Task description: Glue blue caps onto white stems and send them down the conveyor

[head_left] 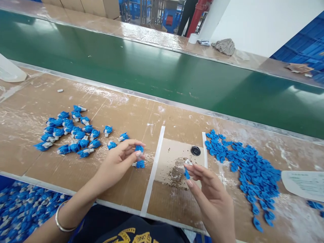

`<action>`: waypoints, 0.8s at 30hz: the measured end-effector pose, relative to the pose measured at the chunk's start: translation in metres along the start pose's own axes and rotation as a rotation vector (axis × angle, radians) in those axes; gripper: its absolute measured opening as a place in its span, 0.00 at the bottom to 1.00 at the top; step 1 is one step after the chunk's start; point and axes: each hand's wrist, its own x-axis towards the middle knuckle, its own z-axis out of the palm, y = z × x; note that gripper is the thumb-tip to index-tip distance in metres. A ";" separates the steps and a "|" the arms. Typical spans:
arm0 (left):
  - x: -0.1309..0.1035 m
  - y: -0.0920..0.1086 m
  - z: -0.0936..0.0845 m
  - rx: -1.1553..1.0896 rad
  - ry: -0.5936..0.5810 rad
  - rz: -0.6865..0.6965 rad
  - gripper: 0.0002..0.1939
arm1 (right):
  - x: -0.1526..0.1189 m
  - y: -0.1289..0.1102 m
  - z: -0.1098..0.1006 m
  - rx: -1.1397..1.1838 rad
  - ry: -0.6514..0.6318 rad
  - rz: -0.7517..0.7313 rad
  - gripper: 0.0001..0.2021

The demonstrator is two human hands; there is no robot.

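A blue piece (139, 148) is pinched in the left hand (117, 160), fingers clamped on it, thumb against forefinger, above the counter (37, 96). A small blue part (186, 173) is held in the right hand (215, 197), its fingers closed on it at the tips; a white part (188, 162) is seen right at those fingertips, whether joined to the blue one cannot be told. Both hands are kept apart, the right over a stained cardboard pad (162, 158) flanked by white tape strips (154, 168). On the pad, near the right-hand strip, a black round dish or cap (195, 151) is set; contents, if any, cannot be made out. At lower left, a blue bin (6, 182) is filled with a mass of blue-and-white pieces (30, 206). A translucent white container (303, 184) is cut off by the right edge, green print on it, beside a loose heap of small blue parts (255, 172); another pale container (11, 71) is cut off at the left edge. What is inside these two cannot be told. A loose group of blue-and-white assemblies (79, 135) is spread left of the left hand. Cardboard boxes (93, 7) are lined up beyond the green belt (126, 57), insides not visible.
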 end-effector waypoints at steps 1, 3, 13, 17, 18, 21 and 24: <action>-0.004 0.005 0.006 -0.193 -0.066 -0.050 0.11 | -0.003 -0.003 0.003 0.145 0.024 0.073 0.15; -0.010 0.012 0.021 -0.513 -0.180 -0.116 0.10 | -0.008 -0.010 0.008 0.397 0.033 0.189 0.14; -0.027 0.019 0.071 -0.938 -0.245 -0.156 0.13 | -0.009 -0.030 0.024 0.692 0.062 0.290 0.12; -0.029 0.019 0.072 -0.935 -0.238 -0.164 0.12 | -0.011 -0.031 0.025 0.644 0.056 0.246 0.12; -0.029 0.020 0.072 -0.931 -0.231 -0.167 0.12 | -0.012 -0.031 0.026 0.620 0.058 0.238 0.12; -0.029 0.020 0.073 -0.932 -0.208 -0.182 0.11 | -0.015 -0.030 0.028 0.521 0.081 0.203 0.13; -0.029 0.021 0.074 -0.948 -0.203 -0.201 0.11 | -0.018 -0.026 0.032 0.363 0.100 0.130 0.15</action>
